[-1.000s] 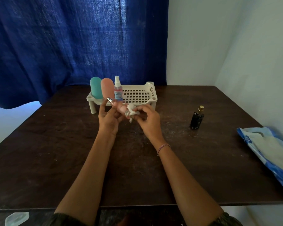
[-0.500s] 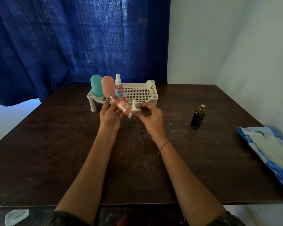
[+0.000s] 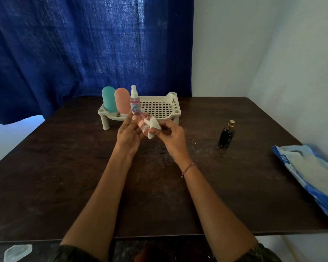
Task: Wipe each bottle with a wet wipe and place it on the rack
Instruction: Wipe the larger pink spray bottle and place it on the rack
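A: What fills the back?

B: A dark blue curtain (image 3: 74,53), hanging behind a dark wooden table (image 3: 45,176).

A: And on the table?

B: At the right edge lies a blue and white pack of wipes (image 3: 314,176). At the far middle stands a white rack (image 3: 173,103) with a perforated floor. Three bottles stand upright in a row at its left end: a teal bottle (image 3: 108,99), a pink bottle (image 3: 122,101) just beside it, then a clear spray bottle (image 3: 134,101).

A: The hands?

B: Both are raised over the table, just in front of the rack. The left hand (image 3: 129,137) has its fingers curled round a small pink bottle (image 3: 141,122), tilted with its cap up and to the left. The right hand (image 3: 172,137) pinches a crumpled white wet wipe (image 3: 152,127) against that bottle's lower part.

A: Anything else to wipe?

B: A black bottle (image 3: 226,136) with a gold cap stands upright on the table, well apart from the rack, between the hands and the pack.
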A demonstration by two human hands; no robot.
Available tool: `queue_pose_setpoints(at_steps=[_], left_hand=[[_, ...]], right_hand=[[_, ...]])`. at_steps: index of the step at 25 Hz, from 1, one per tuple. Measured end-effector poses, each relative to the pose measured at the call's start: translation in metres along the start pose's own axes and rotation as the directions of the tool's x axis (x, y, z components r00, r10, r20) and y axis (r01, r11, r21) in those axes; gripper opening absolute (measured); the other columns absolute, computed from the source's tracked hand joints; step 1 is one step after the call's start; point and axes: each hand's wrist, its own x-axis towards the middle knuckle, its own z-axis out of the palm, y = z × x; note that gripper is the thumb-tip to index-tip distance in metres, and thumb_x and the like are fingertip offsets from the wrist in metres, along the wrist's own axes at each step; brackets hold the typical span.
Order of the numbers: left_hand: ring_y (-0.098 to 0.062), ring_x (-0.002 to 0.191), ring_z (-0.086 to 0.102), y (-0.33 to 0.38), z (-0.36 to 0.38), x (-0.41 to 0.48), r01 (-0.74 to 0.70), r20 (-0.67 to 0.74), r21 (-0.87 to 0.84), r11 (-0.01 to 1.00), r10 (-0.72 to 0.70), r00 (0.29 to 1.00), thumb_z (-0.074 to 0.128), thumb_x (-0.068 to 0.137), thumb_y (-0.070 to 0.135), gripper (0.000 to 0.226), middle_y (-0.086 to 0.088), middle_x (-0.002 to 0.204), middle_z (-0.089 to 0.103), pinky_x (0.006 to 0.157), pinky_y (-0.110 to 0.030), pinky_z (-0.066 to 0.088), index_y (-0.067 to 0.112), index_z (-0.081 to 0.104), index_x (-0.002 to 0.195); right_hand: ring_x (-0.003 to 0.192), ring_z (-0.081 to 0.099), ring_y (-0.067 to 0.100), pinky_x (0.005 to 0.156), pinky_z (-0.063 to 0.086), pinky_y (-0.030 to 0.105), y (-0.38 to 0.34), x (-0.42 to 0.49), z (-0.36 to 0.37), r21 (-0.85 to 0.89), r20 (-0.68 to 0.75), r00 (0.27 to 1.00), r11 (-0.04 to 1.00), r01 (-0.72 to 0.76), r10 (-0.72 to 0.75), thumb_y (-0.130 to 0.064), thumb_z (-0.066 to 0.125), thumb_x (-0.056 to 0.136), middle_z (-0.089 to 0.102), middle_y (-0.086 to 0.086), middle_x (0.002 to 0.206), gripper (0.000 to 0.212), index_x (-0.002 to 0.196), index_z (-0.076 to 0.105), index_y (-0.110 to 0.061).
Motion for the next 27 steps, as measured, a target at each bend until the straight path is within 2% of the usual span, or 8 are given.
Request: queue_pose_setpoints(at_steps=[3, 6, 9, 13, 17, 20, 22, 27], left_hand=[[-0.028, 0.112, 0.062, -0.001, -0.001, 0.001, -0.003, 0.034, 0.056, 0.998, 0.001, 0.999, 0.044, 0.096, 0.017, 0.032, -0.016, 0.127, 0.06, 0.09, -0.044, 0.053, 0.008, 0.055, 0.126], [-0.026, 0.109, 0.064, 0.0, 0.0, 0.0, 0.005, 0.063, 0.041, 0.999, -0.007, 0.998, 0.04, 0.098, 0.015, 0.028, -0.016, 0.126, 0.06, 0.085, -0.041, 0.056, 0.01, 0.057, 0.12], [-0.021, 0.098, 0.068, -0.001, 0.001, -0.002, 0.01, 0.1, 0.104, 0.994, -0.021, 0.995, 0.036, 0.1, 0.013, 0.032, -0.014, 0.12, 0.063, 0.071, -0.033, 0.059, 0.009, 0.053, 0.126], [-0.016, 0.089, 0.066, -0.005, 0.0, -0.002, 0.016, 0.186, 0.281, 0.96, -0.071, 0.98, 0.039, 0.098, 0.009, 0.035, -0.009, 0.121, 0.063, 0.06, -0.028, 0.057, 0.015, 0.053, 0.13], [-0.016, 0.099, 0.064, -0.005, 0.003, -0.005, 0.088, 0.269, 0.352, 0.932, -0.19, 0.944, 0.041, 0.096, 0.01, 0.035, -0.006, 0.121, 0.062, 0.07, -0.029, 0.057, 0.023, 0.055, 0.125], [-0.018, 0.105, 0.061, -0.007, 0.003, -0.007, 0.126, 0.345, 0.378, 0.917, -0.265, 0.9, 0.041, 0.094, 0.003, 0.041, -0.002, 0.122, 0.062, 0.075, -0.033, 0.057, 0.028, 0.054, 0.124], [-0.018, 0.111, 0.06, -0.009, 0.002, -0.005, 0.1, 0.389, 0.396, 0.913, -0.265, 0.882, 0.044, 0.091, -0.002, 0.05, 0.0, 0.127, 0.059, 0.081, -0.034, 0.056, 0.03, 0.052, 0.128], [-0.018, 0.111, 0.062, -0.012, 0.002, -0.004, -0.033, 0.27, 0.548, 0.836, -0.139, 0.953, 0.063, 0.078, -0.004, 0.058, -0.005, 0.121, 0.064, 0.095, -0.04, 0.051, 0.017, 0.052, 0.13]], right_hand=[[0.103, 0.058, 0.005, 0.082, 0.05, 0.016, 0.001, 0.002, -0.001, -0.014, 0.016, 1.0, 1.0, -0.004, 0.005, -0.014, 0.069, 0.08, 0.065, 0.005, 0.106, 0.026, 0.103, 0.066, -0.002], [0.11, 0.054, 0.012, 0.087, 0.051, 0.02, 0.001, 0.002, 0.001, -0.077, 0.058, 0.998, 0.997, -0.032, 0.036, -0.017, 0.07, 0.079, 0.06, -0.001, 0.108, 0.03, 0.105, 0.067, -0.003], [0.107, 0.05, 0.004, 0.086, 0.048, 0.015, -0.002, 0.002, 0.002, -0.16, 0.06, 0.998, 0.987, -0.006, 0.016, -0.017, 0.072, 0.077, 0.057, -0.004, 0.106, 0.033, 0.107, 0.066, -0.004], [0.099, 0.044, -0.018, 0.082, 0.043, 0.004, -0.003, 0.002, 0.0, -0.238, -0.038, 0.997, 0.97, 0.059, -0.07, -0.015, 0.073, 0.076, 0.055, -0.002, 0.104, 0.029, 0.104, 0.068, -0.006], [0.106, 0.047, -0.004, 0.084, 0.05, 0.014, -0.001, 0.003, -0.002, -0.258, -0.162, 0.979, 0.963, 0.081, -0.126, -0.017, 0.073, 0.077, 0.056, 0.001, 0.107, 0.028, 0.102, 0.067, -0.006], [0.112, 0.053, 0.013, 0.082, 0.055, 0.025, 0.002, 0.006, -0.007, -0.18, -0.277, 0.957, 0.983, 0.039, -0.088, -0.018, 0.069, 0.081, 0.057, 0.006, 0.113, 0.026, 0.103, 0.064, -0.004], [0.11, 0.056, 0.016, 0.082, 0.055, 0.029, 0.003, 0.007, -0.01, -0.14, -0.313, 0.949, 0.99, -0.001, -0.043, -0.021, 0.067, 0.084, 0.058, 0.007, 0.114, 0.025, 0.103, 0.062, -0.005], [0.104, 0.058, 0.01, 0.073, 0.05, 0.015, 0.002, 0.006, -0.01, -0.12, -0.24, 0.969, 0.988, -0.092, 0.062, -0.028, 0.069, 0.082, 0.061, 0.003, 0.115, 0.024, 0.101, 0.058, -0.018]])
